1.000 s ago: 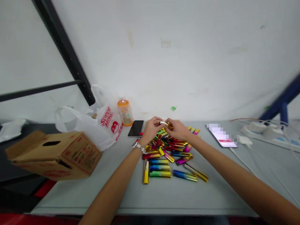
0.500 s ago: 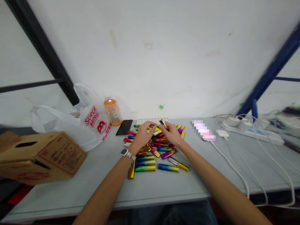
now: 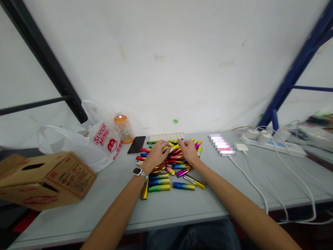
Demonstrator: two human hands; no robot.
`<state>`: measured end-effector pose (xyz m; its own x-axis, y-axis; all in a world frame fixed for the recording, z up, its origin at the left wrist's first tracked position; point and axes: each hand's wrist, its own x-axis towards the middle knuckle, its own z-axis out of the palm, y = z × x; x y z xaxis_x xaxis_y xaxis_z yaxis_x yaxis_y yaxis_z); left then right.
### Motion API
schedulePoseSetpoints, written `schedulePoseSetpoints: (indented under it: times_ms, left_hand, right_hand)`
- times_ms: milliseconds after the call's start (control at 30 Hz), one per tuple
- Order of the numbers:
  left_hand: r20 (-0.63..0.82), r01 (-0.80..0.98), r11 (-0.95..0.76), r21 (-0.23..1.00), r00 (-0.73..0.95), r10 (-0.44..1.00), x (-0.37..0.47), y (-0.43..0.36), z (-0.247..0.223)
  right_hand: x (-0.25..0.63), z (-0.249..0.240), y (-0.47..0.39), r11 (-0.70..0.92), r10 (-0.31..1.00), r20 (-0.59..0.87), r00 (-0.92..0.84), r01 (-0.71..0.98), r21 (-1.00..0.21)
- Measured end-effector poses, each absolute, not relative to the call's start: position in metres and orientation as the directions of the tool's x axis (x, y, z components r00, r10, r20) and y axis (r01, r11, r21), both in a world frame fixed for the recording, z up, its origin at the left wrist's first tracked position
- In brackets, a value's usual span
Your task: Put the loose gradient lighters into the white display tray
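Note:
A pile of shiny, metallic-coloured lighters (image 3: 184,186) lies on the grey table, in gold, red, blue, green and purple. My left hand (image 3: 156,154), with a watch (image 3: 137,171) on the wrist, hovers over the pile's left side. Its fingers curl inward, and what they pinch, if anything, is hidden. Across from it, my right hand (image 3: 189,151) is closed at the pile's far side. A small dark end of a lighter (image 3: 182,139) shows past its fingers; the rest is covered by the hand. Several lighters lie side by side in front, including a green-gold one (image 3: 159,188).
Behind the pile sits a white keyboard (image 3: 168,136). To the left are a dark phone (image 3: 136,144), an orange drink bottle (image 3: 124,128), a plastic bag (image 3: 78,147) and a cardboard box (image 3: 70,178). On the right lie a lit phone (image 3: 221,144), white cables and a power strip (image 3: 275,146).
The lighter that stood up from my right hand has tipped lower and is mostly hidden. My right hand has shifted slightly down toward the pile. The view has moved a little.

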<state>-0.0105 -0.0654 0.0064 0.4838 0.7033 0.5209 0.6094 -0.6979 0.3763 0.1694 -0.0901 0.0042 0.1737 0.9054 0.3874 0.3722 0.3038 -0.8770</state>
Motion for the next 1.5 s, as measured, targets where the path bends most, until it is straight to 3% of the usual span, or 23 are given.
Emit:
schedulePoseSetpoints:
  times_ms: [300,1067,1367,1500]
  left_hand:
    - [0.506,0.620,-0.706,0.344,0.511,0.695,-0.007,-0.068,0.005]
    - [0.429,0.668,-0.654,0.355,0.505,0.749,-0.027,-0.058,0.003]
    - [0.390,0.702,-0.601,0.383,0.467,0.794,-0.032,-0.060,0.009]
    - [0.375,0.701,-0.614,0.363,0.493,0.785,-0.031,-0.063,0.011]
  right_hand:
    - [0.169,0.007,-0.092,0.373,0.874,0.466,0.141,0.421,-0.827]
    - [0.170,0.001,-0.087,0.325,0.898,0.420,0.130,0.447,-0.834]
    - [0.168,0.001,-0.089,0.469,0.858,0.510,0.061,0.315,-0.825]
    - [0.172,-0.001,-0.083,0.530,0.802,0.595,0.057,0.393,-0.752]
